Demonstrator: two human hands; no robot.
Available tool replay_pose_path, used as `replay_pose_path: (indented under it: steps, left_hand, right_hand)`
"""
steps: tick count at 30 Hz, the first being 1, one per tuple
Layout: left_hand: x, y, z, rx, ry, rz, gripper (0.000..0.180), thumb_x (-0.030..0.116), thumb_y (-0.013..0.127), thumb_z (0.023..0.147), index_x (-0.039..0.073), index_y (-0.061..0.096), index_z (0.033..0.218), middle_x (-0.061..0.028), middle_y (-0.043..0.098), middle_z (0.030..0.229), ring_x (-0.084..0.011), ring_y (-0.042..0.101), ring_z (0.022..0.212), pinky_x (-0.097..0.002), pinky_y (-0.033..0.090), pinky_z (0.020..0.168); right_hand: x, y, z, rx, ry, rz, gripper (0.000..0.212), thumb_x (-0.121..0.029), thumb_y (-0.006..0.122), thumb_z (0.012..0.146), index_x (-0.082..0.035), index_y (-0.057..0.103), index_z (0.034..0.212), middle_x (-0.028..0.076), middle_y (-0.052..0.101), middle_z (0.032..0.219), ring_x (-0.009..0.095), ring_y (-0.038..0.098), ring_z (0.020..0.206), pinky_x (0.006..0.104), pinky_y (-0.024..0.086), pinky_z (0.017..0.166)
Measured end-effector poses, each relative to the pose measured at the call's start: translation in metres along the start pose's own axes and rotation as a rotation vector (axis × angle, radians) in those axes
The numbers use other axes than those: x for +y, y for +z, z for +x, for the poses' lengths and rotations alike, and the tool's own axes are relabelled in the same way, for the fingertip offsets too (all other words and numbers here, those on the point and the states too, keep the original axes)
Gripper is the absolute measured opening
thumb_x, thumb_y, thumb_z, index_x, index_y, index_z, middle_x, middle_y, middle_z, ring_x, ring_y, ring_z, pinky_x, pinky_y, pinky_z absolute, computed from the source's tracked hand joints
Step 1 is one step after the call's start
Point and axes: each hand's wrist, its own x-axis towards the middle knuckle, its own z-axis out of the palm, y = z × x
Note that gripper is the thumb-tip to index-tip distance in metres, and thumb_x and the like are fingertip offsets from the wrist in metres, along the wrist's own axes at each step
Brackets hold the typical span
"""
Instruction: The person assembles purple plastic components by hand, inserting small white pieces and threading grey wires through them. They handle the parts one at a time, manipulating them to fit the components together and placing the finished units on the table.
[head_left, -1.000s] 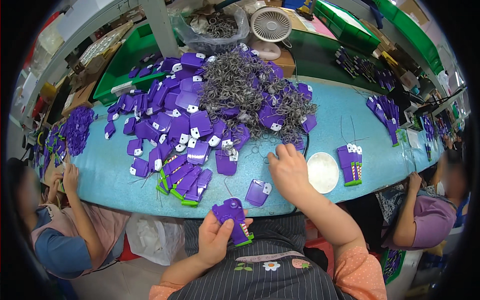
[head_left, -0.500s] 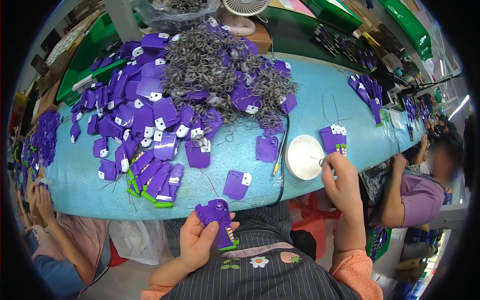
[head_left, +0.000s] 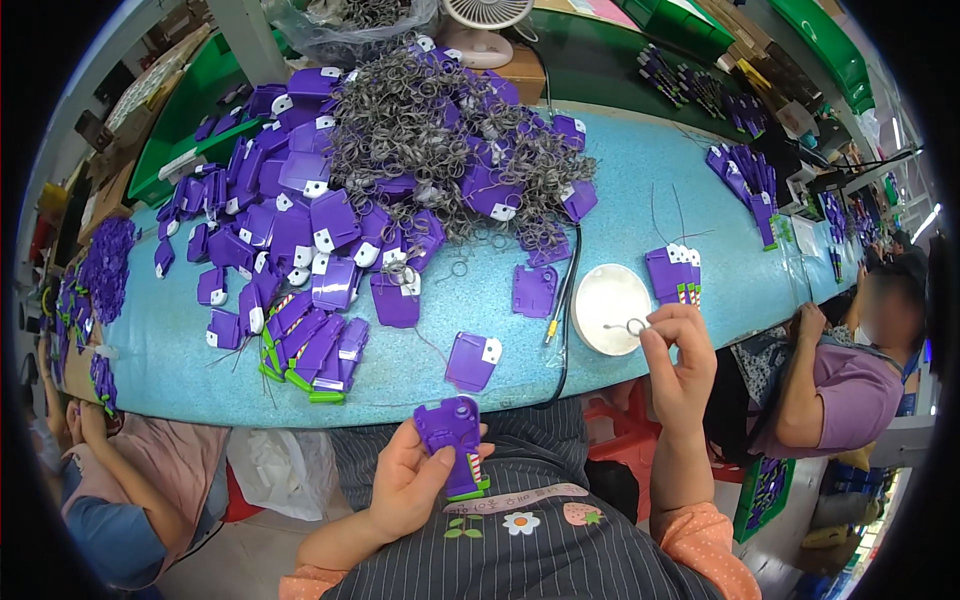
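My left hand (head_left: 408, 488) is closed round a purple plastic casing half (head_left: 452, 432) with a green end and a red-and-white striped strip, held in front of my apron. Its moulded inner side faces up. Between the thumb and finger of my right hand (head_left: 684, 372) is a small looped grey wire piece (head_left: 633, 326), which hangs over a round white tub (head_left: 607, 292). Whitish contents fill the tub. On the table between my hands and the pile lies a loose purple cover (head_left: 470, 362) with a white corner.
Grey looped wires (head_left: 400, 130) lie heaped over many purple covers (head_left: 290, 225). Green-ended purple parts (head_left: 318, 345) sit stacked at left, others (head_left: 672, 270) behind the tub. A black cable (head_left: 566, 330) crosses the table (head_left: 640, 200). Co-workers (head_left: 845, 385) sit at both sides.
My right hand has turned slightly, and the looped wire piece now shows more fully over the tub. The purple casing half in my left hand has shifted a little to the right.
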Motion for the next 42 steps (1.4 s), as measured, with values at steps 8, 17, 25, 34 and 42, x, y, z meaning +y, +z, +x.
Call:
replay_pose_path:
  steps: [8, 17, 25, 34, 42]
  left_hand:
    - [0.015, 0.017, 0.016, -0.164, 0.017, -0.011, 0.037, 0.001, 0.039, 0.094, -0.003, 0.033, 0.130, -0.0176, 0.051, 0.122, -0.0240, 0.056, 0.109, -0.0356, 0.047, 0.093]
    - [0.016, 0.005, 0.013, -0.234, -0.035, 0.109, 0.036, 0.002, 0.039, 0.095, -0.005, 0.033, 0.130, -0.0158, 0.050, 0.124, -0.0206, 0.057, 0.108, -0.0308, 0.048, 0.091]
    - [0.009, 0.004, 0.010, -0.393, -0.082, 0.579, 0.030, 0.004, 0.048, 0.090, -0.002, 0.046, 0.119, -0.0118, 0.067, 0.093, -0.0144, 0.065, 0.081, -0.0274, 0.051, 0.071]
    - [-0.006, -0.022, -0.012, -0.164, -0.178, -0.257, 0.044, 0.009, 0.045, 0.095, 0.002, 0.029, 0.135, -0.0197, 0.051, 0.125, -0.0282, 0.055, 0.112, -0.0400, 0.046, 0.095]
    - [-0.015, -0.021, -0.014, -0.067, -0.230, -0.116, 0.046, -0.005, 0.045, 0.089, -0.001, 0.030, 0.132, -0.0162, 0.053, 0.120, -0.0227, 0.057, 0.109, -0.0351, 0.046, 0.093]
  right_hand:
    - [-0.041, 0.056, -0.025, -0.407, 0.037, 0.648, 0.004, -0.001, 0.053, 0.087, 0.003, 0.054, 0.089, 0.018, 0.056, 0.108, 0.019, 0.054, 0.095, 0.0304, 0.043, 0.083]
    - [-0.032, 0.068, -0.040, -0.599, 0.397, 0.963, 0.009, -0.002, 0.055, 0.089, 0.001, 0.048, 0.093, 0.009, 0.056, 0.094, 0.008, 0.053, 0.081, 0.0225, 0.044, 0.069]
    - [-0.029, 0.034, 0.000, -1.126, 0.536, 0.660, 0.016, -0.003, 0.064, 0.084, -0.001, 0.048, 0.083, 0.000, 0.052, 0.076, 0.003, 0.049, 0.067, 0.0177, 0.038, 0.060]
    - [-0.034, 0.106, -0.004, -0.444, -0.197, -0.372, 0.036, -0.022, 0.073, 0.074, 0.000, 0.053, 0.095, 0.016, 0.053, 0.099, 0.033, 0.059, 0.078, 0.0377, 0.049, 0.064]
    - [-0.038, 0.064, -0.038, -0.633, 0.324, 0.491, 0.019, 0.000, 0.063, 0.082, 0.000, 0.054, 0.099, 0.011, 0.057, 0.094, 0.014, 0.057, 0.065, 0.0246, 0.045, 0.054]
